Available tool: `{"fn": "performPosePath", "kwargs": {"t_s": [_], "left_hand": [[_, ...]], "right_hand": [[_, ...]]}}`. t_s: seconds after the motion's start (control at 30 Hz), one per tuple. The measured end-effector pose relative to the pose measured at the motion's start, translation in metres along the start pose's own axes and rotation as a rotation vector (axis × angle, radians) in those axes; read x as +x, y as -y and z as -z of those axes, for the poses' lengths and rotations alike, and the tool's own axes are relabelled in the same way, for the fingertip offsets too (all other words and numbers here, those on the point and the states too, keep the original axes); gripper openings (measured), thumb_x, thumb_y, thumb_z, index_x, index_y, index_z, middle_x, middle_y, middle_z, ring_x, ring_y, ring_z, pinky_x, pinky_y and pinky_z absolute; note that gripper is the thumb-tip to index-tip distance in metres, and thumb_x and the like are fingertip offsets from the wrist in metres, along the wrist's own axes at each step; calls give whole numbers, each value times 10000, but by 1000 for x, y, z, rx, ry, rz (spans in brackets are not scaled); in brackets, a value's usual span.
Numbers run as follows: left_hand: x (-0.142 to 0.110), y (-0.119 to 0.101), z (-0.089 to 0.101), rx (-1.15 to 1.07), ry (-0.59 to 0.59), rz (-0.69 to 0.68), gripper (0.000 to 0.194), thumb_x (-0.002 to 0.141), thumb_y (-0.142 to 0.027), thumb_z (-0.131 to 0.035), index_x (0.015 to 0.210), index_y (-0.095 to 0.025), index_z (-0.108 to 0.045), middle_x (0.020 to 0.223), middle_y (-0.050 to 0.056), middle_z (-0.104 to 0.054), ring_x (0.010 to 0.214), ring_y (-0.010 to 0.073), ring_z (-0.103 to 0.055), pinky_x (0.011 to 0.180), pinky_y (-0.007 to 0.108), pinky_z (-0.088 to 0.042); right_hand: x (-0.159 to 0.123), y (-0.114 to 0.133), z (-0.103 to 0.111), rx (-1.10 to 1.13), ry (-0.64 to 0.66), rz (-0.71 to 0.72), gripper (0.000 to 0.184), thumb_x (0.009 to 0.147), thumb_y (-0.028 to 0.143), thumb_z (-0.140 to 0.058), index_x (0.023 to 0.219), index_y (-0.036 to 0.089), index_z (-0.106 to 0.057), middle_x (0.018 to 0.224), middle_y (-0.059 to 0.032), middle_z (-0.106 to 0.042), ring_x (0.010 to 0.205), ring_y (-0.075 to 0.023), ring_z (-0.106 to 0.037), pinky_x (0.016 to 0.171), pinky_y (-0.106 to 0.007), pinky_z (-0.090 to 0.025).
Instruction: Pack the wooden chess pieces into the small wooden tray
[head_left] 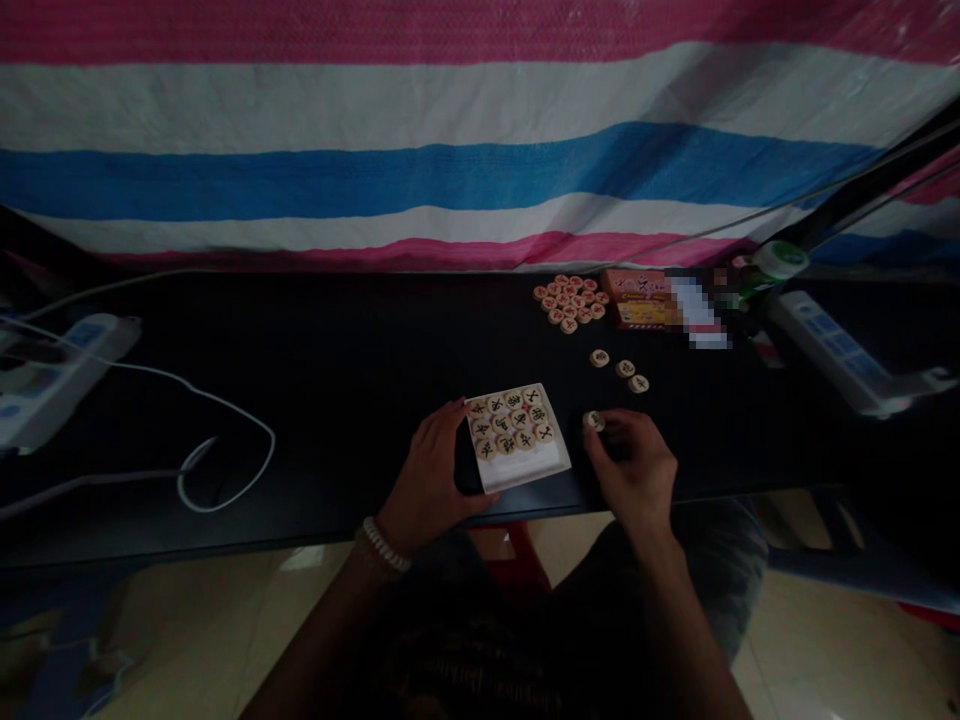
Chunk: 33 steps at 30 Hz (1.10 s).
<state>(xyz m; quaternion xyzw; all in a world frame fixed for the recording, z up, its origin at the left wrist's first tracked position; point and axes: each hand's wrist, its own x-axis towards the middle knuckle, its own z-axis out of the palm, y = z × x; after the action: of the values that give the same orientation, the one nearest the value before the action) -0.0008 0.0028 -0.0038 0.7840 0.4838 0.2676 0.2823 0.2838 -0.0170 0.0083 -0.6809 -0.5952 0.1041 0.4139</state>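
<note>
My left hand (pixel 431 465) grips the left side of a shallow white box (pixel 529 467) at the front of the black table. Inside the box, round black-marked xiangqi pieces (pixel 520 418) lie in rows, with a bare white strip along the near side. To the right of the box, my right hand (pixel 636 460) pinches one xiangqi piece (pixel 594 421) between thumb and fingers, just over the tabletop or touching it; I cannot tell which. Beyond that hand lie three loose black-marked pieces (pixel 625 369).
A cluster of red-marked pieces (pixel 571 303) lies at the back, beside an orange printed carton (pixel 637 298). Power strips (pixel 836 350) sit at the right and left ends. A white cable (pixel 255 415) loops over the table's left part. A striped sheet (pixel 420 180) hangs behind.
</note>
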Motion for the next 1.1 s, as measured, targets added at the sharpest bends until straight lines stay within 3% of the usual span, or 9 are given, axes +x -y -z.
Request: {"fn": "performPosePath", "kwargs": {"t_s": [0.17, 0.27, 0.4, 0.7, 1.1], "left_hand": [[0, 0, -1, -3, -13, -8, 1208, 634, -355, -988, 1607, -243, -280, 1618, 197, -453, 1487, 435, -446, 1208, 683, -408], [0, 1, -1, -6, -16, -18, 1139, 679, -375, -960, 1596, -236, -299, 1616, 199, -459, 1495, 425, -447, 1217, 663, -405], [0, 1, -1, -4, -6, -30, 1108, 700, -377, -938, 1592, -225, -299, 1617, 207, -457, 1501, 427, -440, 1220, 657, -400], [0, 0, 0, 3, -6, -47, 1116, 707, -389, -938, 1593, -223, -280, 1608, 206, -461, 1497, 429, -438, 1219, 644, -399], [1, -1, 1, -6, 9, -54, 1066, 733, -347, -908, 1587, -235, -282, 1611, 206, -455, 1503, 432, -433, 1220, 664, -387]], "right_hand": [[-32, 61, -14, 157, 219, 94, 170, 935, 236, -717, 1104, 250, -704, 1119, -63, -736, 981, -227, -687, 822, -383, -577], [-46, 79, -30, 172, 286, 92, 162, 907, 175, -719, 1047, 255, -704, 1095, -52, -749, 1048, -250, -681, 897, -419, -566], [-51, 82, -40, 148, 299, 16, 127, 890, 161, -722, 975, 253, -708, 1079, -47, -757, 1034, -261, -676, 915, -441, -543], [-46, 92, -39, 80, 372, -86, 85, 872, 179, -740, 899, 253, -709, 998, -21, -770, 955, -259, -673, 914, -435, -488], [-56, 95, -46, 56, 259, -100, 67, 899, 219, -733, 843, 253, -716, 1021, -36, -777, 950, -268, -678, 926, -468, -479]]}}
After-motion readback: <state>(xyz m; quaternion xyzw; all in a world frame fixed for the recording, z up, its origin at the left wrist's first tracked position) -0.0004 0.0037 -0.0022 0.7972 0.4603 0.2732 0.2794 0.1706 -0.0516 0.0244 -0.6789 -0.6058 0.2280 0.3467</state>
